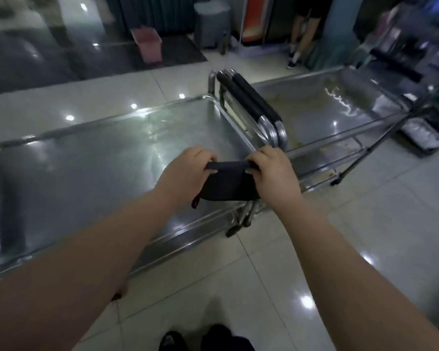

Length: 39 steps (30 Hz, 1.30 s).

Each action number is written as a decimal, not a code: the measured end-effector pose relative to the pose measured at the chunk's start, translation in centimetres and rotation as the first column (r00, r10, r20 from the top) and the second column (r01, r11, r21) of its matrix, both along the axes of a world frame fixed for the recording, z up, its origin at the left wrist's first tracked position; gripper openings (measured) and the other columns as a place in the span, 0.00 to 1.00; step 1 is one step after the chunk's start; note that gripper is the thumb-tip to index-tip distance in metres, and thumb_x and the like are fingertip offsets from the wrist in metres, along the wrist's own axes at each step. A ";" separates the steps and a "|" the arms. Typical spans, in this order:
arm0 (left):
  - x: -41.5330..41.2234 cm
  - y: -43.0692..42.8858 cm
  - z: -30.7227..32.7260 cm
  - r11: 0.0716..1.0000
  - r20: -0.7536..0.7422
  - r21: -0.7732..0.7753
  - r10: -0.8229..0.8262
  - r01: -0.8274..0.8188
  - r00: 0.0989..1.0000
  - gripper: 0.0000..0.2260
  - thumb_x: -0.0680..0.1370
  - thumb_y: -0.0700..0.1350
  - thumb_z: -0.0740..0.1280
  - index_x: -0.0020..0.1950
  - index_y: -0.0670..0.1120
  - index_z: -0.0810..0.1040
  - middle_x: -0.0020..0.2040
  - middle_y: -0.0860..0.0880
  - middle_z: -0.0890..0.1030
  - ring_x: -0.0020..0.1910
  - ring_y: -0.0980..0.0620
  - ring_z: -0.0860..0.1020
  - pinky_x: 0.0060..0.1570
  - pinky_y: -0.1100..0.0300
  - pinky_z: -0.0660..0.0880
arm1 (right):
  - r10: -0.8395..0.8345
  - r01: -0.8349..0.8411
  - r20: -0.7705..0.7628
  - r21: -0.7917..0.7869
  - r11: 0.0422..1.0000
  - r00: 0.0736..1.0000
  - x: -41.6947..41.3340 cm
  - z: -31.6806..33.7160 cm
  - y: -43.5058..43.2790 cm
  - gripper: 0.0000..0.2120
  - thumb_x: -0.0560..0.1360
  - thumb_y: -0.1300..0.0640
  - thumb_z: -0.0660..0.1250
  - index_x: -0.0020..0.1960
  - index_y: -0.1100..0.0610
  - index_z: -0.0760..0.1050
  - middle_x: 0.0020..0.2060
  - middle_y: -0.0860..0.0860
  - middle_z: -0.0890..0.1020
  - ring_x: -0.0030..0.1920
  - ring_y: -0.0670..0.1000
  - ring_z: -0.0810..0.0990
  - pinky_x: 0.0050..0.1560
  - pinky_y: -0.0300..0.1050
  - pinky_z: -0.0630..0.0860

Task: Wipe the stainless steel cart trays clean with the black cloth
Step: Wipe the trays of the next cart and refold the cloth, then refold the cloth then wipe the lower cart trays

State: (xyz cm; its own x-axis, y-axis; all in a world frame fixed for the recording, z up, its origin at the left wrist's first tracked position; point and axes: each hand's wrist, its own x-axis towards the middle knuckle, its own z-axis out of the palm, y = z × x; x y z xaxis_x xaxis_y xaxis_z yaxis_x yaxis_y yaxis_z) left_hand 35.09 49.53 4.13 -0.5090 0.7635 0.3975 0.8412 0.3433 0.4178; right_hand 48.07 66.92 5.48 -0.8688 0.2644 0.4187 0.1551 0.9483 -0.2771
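A folded black cloth (228, 182) hangs between my two hands above the right end of the near stainless steel cart tray (86, 168). My left hand (188, 173) pinches the cloth's top left corner. My right hand (274, 173) pinches its top right corner. A small red loop dangles from the cloth's lower left. A second steel cart tray (322, 115) stands to the right, its surface smeared with brownish residue. Black padded push handles (251, 100) of the two carts meet between the trays.
Glossy tiled floor (340, 236) surrounds the carts. A pink bin (148, 44) and a grey bin (212, 24) stand at the back. A person's legs (302, 34) show near a doorway. Cluttered racks (416, 46) crowd the far right. My shoes (205, 338) are at the bottom.
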 end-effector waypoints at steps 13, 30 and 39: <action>3.2 -22.4 7.4 0.821 -0.410 -0.246 0.394 -0.515 0.823 0.16 0.70 0.35 0.74 0.55 0.42 0.76 0.50 0.43 0.78 0.45 0.45 0.77 0.42 0.50 0.79 | 0.524 -0.517 -0.034 0.120 0.847 0.851 -8.6 7.4 -17.8 0.07 0.73 0.64 0.71 0.51 0.59 0.80 0.46 0.56 0.78 0.46 0.59 0.75 0.44 0.52 0.73; 6.9 -66.1 5.1 0.434 -0.587 -0.313 0.611 -0.845 0.531 0.16 0.66 0.38 0.78 0.50 0.45 0.77 0.43 0.47 0.77 0.41 0.46 0.76 0.44 0.53 0.76 | 0.897 -0.887 0.163 0.299 0.351 0.410 -17.1 4.6 -62.4 0.06 0.77 0.55 0.66 0.50 0.58 0.77 0.44 0.54 0.77 0.46 0.57 0.75 0.44 0.50 0.69; -3.4 -82.2 2.7 0.482 -0.487 -0.308 0.661 -0.820 0.571 0.10 0.72 0.40 0.74 0.50 0.46 0.77 0.45 0.47 0.78 0.43 0.46 0.76 0.45 0.52 0.77 | 0.847 -0.861 0.219 0.291 0.418 0.485 -24.4 2.7 -77.6 0.08 0.69 0.57 0.76 0.39 0.58 0.77 0.33 0.52 0.77 0.37 0.58 0.74 0.38 0.45 0.62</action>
State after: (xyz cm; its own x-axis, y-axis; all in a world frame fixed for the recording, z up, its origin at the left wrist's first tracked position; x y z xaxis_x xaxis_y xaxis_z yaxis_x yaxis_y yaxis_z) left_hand 31.74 -32.68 6.82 -0.9046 0.2602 0.3377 0.2115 0.9617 -0.1744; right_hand 23.66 -10.71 8.18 -0.5840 -0.7632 0.2766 -0.7839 0.6187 0.0519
